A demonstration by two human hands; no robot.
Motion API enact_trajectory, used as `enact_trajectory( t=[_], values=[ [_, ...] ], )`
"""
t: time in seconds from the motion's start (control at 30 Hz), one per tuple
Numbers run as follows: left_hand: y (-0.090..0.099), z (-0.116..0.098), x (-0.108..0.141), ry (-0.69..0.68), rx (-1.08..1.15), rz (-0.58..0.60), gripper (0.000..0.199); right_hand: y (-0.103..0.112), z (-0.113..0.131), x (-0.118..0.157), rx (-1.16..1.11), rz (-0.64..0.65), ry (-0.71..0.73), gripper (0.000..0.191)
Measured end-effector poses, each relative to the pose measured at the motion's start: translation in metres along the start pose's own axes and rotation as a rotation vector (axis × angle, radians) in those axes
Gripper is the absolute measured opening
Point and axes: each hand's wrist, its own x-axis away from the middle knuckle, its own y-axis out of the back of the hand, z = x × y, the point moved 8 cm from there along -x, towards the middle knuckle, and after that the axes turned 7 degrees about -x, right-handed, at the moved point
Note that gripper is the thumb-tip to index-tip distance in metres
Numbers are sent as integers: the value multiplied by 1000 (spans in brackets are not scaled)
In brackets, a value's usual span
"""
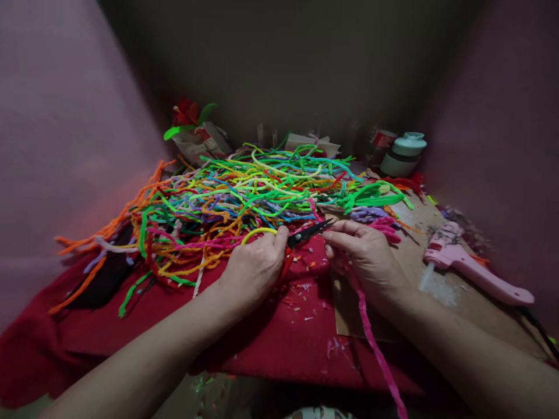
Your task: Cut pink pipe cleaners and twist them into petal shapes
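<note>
My left hand (pixel 257 265) is closed on the scissors (pixel 308 233), whose black blades point right toward my other hand and look slightly parted. One yellow handle loop and a red handle part show around my fist. My right hand (pixel 360 247) pinches a pink fuzzy stem (pixel 369 331) near the blade tips; the stem hangs down past my wrist to the bottom edge. Another pink piece rises just behind the blades. Beyond both hands lies a big tangled pile of colourful fuzzy stems (pixel 271 186).
On the right, a pink glue gun (pixel 480 270) lies on a brown board (pixel 406 256). A pale blue-lidded jar (pixel 404 154) stands at the back right. Small scraps dot the red cloth (pixel 279 349). A dark flat object (pixel 102 282) lies left.
</note>
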Motion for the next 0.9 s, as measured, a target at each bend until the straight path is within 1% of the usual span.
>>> enact_trajectory(
  t=[0.07,0.1,0.13,0.2,0.27,0.3,0.33,0.4,0.47,0.53,0.63,0.7,0.77,0.83,0.9],
  values=[
    [1,6,0,59,171,-16,31,0,0,0,-14,2,-12,15],
    [3,10,-1,107,315,-30,28,-1,-1,0,-25,9,-25,16],
    [4,14,-1,165,507,-45,25,-3,-2,0,-40,22,-44,17],
    [3,17,-5,269,1003,-41,23,-8,-5,0,-79,76,-96,19],
    [3,11,-10,332,1481,-25,31,-16,-13,2,-119,164,-185,19],
    [5,8,-13,353,1642,-30,36,-21,-19,4,-130,215,-241,19],
    [6,5,-16,370,1743,-33,39,-25,-24,7,-135,263,-298,19],
    [9,3,-19,387,1813,-40,42,-32,-34,12,-132,348,-387,19],
    [12,8,-21,400,1784,-71,43,-35,-40,16,-127,398,-423,17],
    [18,22,-20,429,1731,-141,44,-36,-42,18,-132,425,-429,17],
    [27,48,-20,477,1682,-245,46,-37,-41,19,-148,446,-411,16],
    [31,64,-21,503,1674,-300,46,-38,-40,19,-142,458,-397,15],
    [31,75,-21,525,1698,-343,46,-38,-40,19,-129,461,-385,15],
    [28,76,-22,520,1753,-350,44,-38,-39,17,-138,445,-375,15],
    [23,68,-21,497,1799,-306,44,-37,-38,16,-162,426,-364,15]
  ],
)
